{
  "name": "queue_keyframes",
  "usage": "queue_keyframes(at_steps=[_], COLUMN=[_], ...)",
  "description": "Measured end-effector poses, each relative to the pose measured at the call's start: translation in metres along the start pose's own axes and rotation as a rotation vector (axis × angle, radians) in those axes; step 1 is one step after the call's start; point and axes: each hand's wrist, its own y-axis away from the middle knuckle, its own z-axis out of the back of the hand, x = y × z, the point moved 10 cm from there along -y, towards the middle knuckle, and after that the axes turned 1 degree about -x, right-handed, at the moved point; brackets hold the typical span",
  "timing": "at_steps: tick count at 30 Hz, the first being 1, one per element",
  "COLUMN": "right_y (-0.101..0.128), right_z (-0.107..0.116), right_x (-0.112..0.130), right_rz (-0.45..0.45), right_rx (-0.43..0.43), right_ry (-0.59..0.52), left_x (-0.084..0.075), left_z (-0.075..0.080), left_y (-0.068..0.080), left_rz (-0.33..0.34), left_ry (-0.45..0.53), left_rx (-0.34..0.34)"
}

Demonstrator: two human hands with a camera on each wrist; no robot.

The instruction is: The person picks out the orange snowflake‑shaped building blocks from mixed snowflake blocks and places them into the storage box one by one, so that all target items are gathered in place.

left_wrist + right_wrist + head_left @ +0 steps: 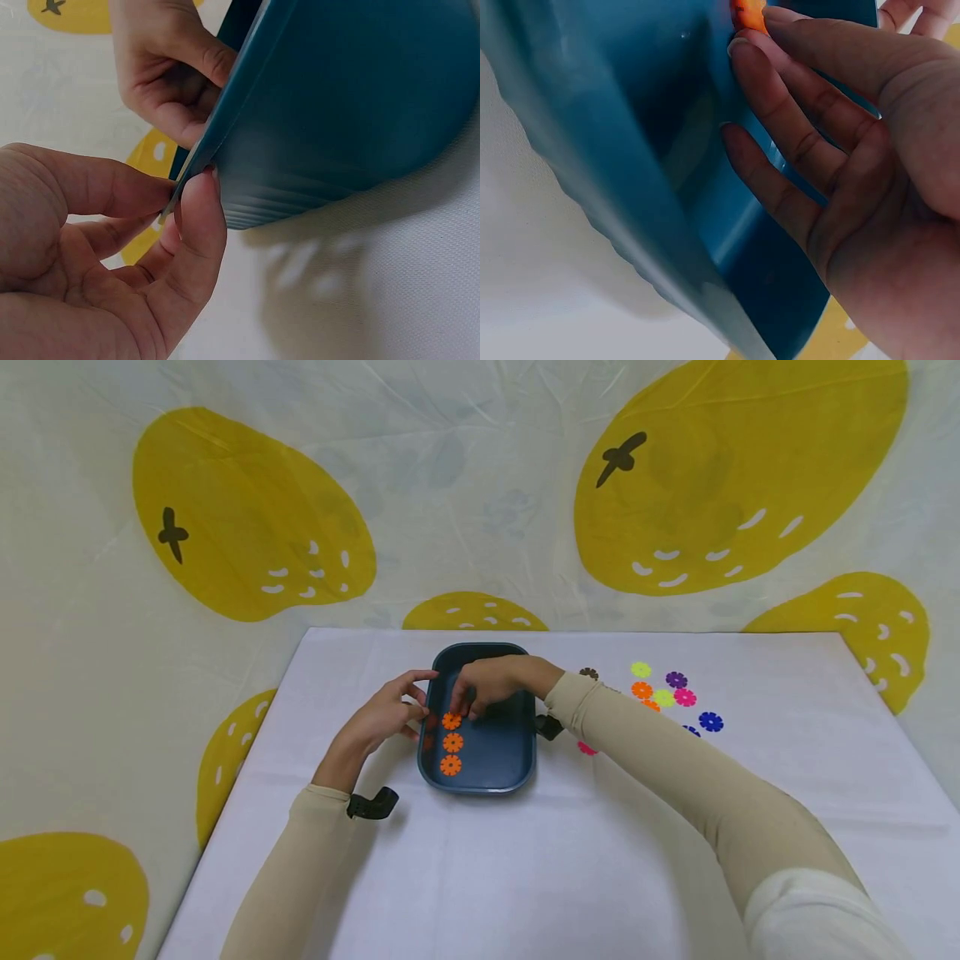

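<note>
A dark blue tray point(517, 752) lies on the white table point(480, 877) in the head view. Three orange flower discs sit in a column along its left side: top point(451, 721), middle point(453, 742), bottom point(450, 765). My left hand point(416, 702) holds the tray's left rim; in the left wrist view its thumb and fingers point(201, 217) pinch the tray's edge point(225, 127). My right hand point(467, 706) reaches into the tray from the right. Its straight fingers point(780, 97) lie against the tray's inside point(630, 112), the tips touching the top orange disc point(746, 13).
Several loose flower discs lie right of the tray: yellow-green point(641, 669), purple point(676, 679), orange point(641, 690), pink point(684, 697), blue point(710, 721), brown point(588, 673). A lemon-print cloth point(255, 527) hangs behind and around the table.
</note>
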Motion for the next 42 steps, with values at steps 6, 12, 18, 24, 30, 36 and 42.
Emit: queue_keyframes(at_steps=[6,12,18,24,30,36,42], right_y=[0.001,0.007,0.021,0.038,0.058,0.081,0.103], right_z=[0.0,0.003,0.011,0.016,0.021,0.03,0.033], right_x=[0.0,0.002,0.002,0.002,-0.002,-0.009,-0.021], right_rz=[0.011,0.01,0.017,0.041,0.056,0.047,-0.008], right_rx=[0.0,-0.007,-0.05,-0.084,-0.136,-0.221,-0.262], right_ry=[-0.03,-0.027,-0.006,-0.015,-0.052,-0.089,-0.151], left_x=[0.0,0.002,0.001,-0.001,-0.001,-0.002,-0.002], left_z=[0.0,0.001,0.0,0.0,0.0,0.0,0.0], left_y=[0.0,-0.002,-0.002,0.0,0.0,0.0,0.001], left_rz=[-0.003,-0.004,-0.001,0.005,0.017,0.02,0.028], left_ry=[0.001,0.002,-0.002,-0.014,-0.02,-0.031,-0.028], left_rx=[0.004,0.002,0.003,-0.004,-0.007,-0.014,-0.012])
